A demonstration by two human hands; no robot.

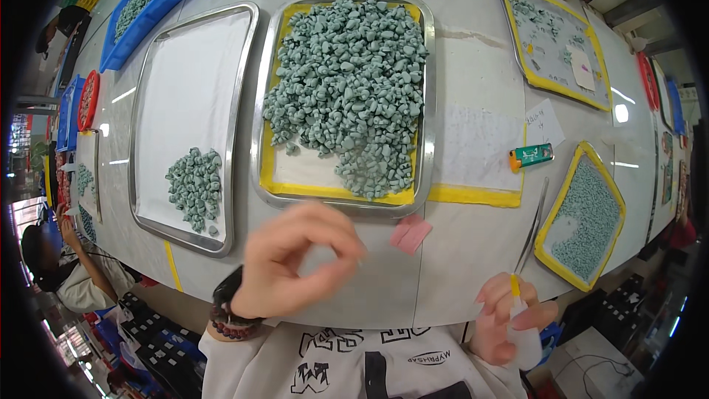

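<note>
**Sorting green pieces: small pile moved, large heap waiting**

The person is sitting at a pale tabletop (473,244) with two steel trays in front. The middle tray (427,104), lined with yellow-edged paper, is carrying a big heap of grey-green pieces (347,89) that is filling most of it, from about 11 o'clock down to 6 o'clock on the tray. The left tray (244,59), lined in white, is holding only a small pile of the same pieces (195,186) near its 7 o'clock corner, with the rest of the liner showing bare.

Judging by the two piles, only a small share is sitting on the left tray and the bulk is lying in the middle tray, so the work looks to be at an early stage.

The left hand (295,259) is hovering just below the middle tray's near rim, at 6 o'clock from the heap, thumb and forefinger curling toward each other in a near-closed pinch; whether a piece is sitting between them I cannot tell. The right hand (509,321) is closing around a small white squeeze bottle with a yellow tip (521,325), and long metal tweezers (533,222) are rising from it toward 1 o'clock.

A pink slip (410,234) is lying at 3 o'clock from the left hand. A yellow-rimmed tray of fine green grains (583,214) is sitting at 3 o'clock on the tabletop.
</note>
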